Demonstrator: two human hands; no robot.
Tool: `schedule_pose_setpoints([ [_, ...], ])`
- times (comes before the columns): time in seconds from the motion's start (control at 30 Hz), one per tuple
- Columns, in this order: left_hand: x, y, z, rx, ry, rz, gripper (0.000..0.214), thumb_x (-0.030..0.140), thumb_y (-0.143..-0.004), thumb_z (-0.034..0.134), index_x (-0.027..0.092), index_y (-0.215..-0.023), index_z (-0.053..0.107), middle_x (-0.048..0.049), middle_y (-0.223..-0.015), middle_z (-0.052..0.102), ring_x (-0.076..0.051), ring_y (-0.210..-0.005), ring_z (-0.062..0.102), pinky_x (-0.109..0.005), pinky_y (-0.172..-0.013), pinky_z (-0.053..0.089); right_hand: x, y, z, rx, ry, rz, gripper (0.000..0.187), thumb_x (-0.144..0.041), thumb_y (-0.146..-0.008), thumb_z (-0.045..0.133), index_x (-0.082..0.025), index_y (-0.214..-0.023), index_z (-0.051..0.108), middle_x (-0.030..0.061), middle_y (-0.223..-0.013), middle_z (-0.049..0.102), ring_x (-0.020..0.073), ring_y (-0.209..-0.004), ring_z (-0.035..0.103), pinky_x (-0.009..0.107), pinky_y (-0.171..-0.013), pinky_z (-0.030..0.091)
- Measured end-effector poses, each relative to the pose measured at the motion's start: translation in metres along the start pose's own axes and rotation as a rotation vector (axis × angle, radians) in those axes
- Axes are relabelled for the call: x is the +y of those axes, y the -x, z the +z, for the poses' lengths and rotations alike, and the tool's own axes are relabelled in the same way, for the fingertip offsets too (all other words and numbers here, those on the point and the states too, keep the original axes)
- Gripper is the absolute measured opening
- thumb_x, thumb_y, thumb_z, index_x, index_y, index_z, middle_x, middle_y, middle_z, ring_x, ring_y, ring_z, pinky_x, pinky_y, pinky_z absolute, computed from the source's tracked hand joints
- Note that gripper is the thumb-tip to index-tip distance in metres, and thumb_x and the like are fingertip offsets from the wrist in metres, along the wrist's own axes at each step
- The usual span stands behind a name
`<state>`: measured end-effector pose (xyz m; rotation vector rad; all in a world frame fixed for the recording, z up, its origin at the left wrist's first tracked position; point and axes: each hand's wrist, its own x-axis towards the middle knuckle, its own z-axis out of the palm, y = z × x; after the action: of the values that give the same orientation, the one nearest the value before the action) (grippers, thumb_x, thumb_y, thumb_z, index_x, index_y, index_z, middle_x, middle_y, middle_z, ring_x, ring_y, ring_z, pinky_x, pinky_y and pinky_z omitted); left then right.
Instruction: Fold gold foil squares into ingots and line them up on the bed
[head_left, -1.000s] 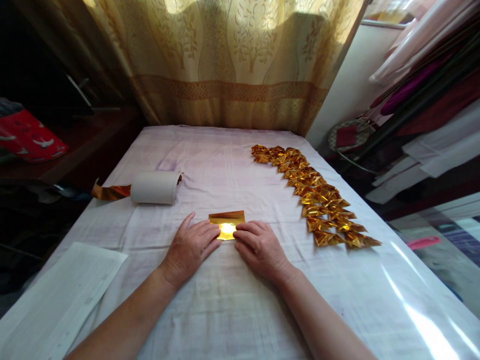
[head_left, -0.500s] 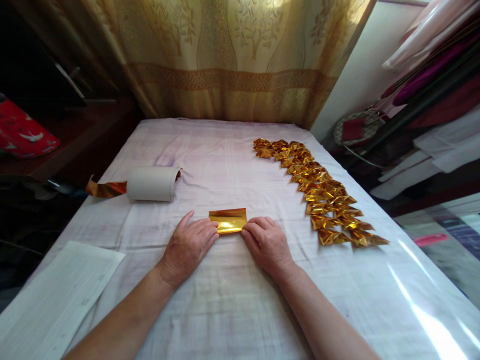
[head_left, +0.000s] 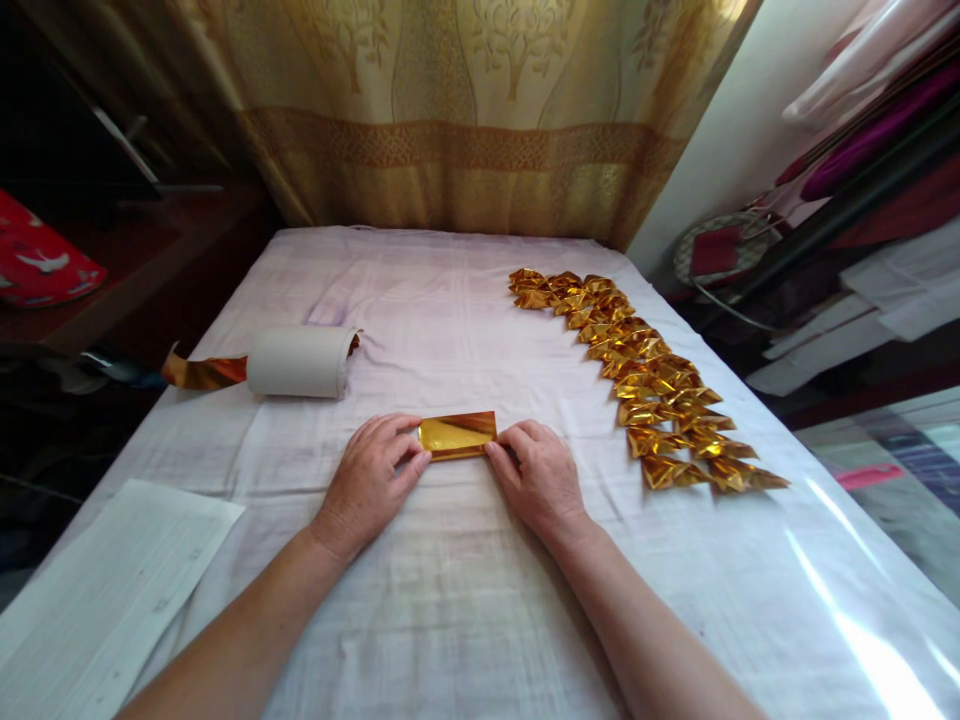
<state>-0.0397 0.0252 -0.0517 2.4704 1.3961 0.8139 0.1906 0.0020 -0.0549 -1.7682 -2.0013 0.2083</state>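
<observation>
Gold foil strip is held on pale cloth between left hand and right hand, kept apart, each clamped on one end, presumably so near-edge fold stays straight; folded foil pieces are lined up rightward, likely out of the way.

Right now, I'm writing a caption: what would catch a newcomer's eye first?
Probably the shiny, folded gold foil pieces, in a slanting band along the right of the pale cloth. Next, the small rectangular gold foil sheet between the left hand and right hand; then the white cylinder at left.
</observation>
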Motion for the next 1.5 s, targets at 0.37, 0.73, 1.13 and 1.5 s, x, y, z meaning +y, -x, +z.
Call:
schedule_pose_setpoints([
  [0.37, 0.001, -0.001, 0.004, 0.024, 0.019, -0.06, 0.023, 0.029, -0.092, 0.052, 0.021, -0.074, 0.064, -0.008, -0.115, 0.069, -0.025, -0.113, 0.06, -0.045, -0.101, 0.047, -0.004, -0.002, 0.004, 0.055, 0.037, 0.033, 0.021, -0.034, -0.094, 0.057, -0.021, -0.078, 0.063, 0.0028, -0.082, 0.063, 0.0183, -0.079, 0.056, 0.029, -0.073, 0.036],
  [0.73, 0.0, 0.0, 0.009, 0.028, -0.014, -0.078, 0.025, 0.029, -0.094, 0.052, 0.019, -0.073, 0.062, -0.0096, -0.114, 0.067, -0.026, -0.114, 0.058, -0.045, -0.101, 0.046, -0.008, -0.002, 0.005, 0.049, 0.123, 0.051, 0.02, -0.033, -0.094, 0.057, -0.02, -0.079, 0.062, 0.0036, -0.083, 0.062, 0.019, -0.078, 0.054, 0.03, -0.072, 0.033],
  [1.13, 0.006, -0.003, 0.009, 0.028, -0.05, -0.102, 0.023, 0.026, -0.092, 0.055, 0.019, -0.07, 0.06, -0.0099, -0.111, 0.066, -0.027, -0.11, 0.059, -0.046, -0.098, 0.048, -0.014, -0.005, 0.005, 0.02, 0.213, 0.102, 0.021, -0.035, -0.094, 0.059, -0.02, -0.079, 0.062, 0.0049, -0.087, 0.062, 0.0194, -0.078, 0.053, 0.031, -0.069, 0.03],
  [1.5, 0.011, -0.004, 0.009, 0.031, -0.066, -0.13, 0.022, 0.024, -0.09, 0.057, 0.02, -0.068, 0.057, -0.0112, -0.11, 0.065, -0.028, -0.111, 0.058, -0.048, -0.1, 0.047, -0.012, -0.003, 0.01, 0.085, 0.163, 0.114, 0.012, -0.032, -0.092, 0.059, -0.02, -0.091, 0.062, 0.0048, -0.089, 0.062, 0.0204, -0.082, 0.054, 0.031, -0.071, 0.031],
])
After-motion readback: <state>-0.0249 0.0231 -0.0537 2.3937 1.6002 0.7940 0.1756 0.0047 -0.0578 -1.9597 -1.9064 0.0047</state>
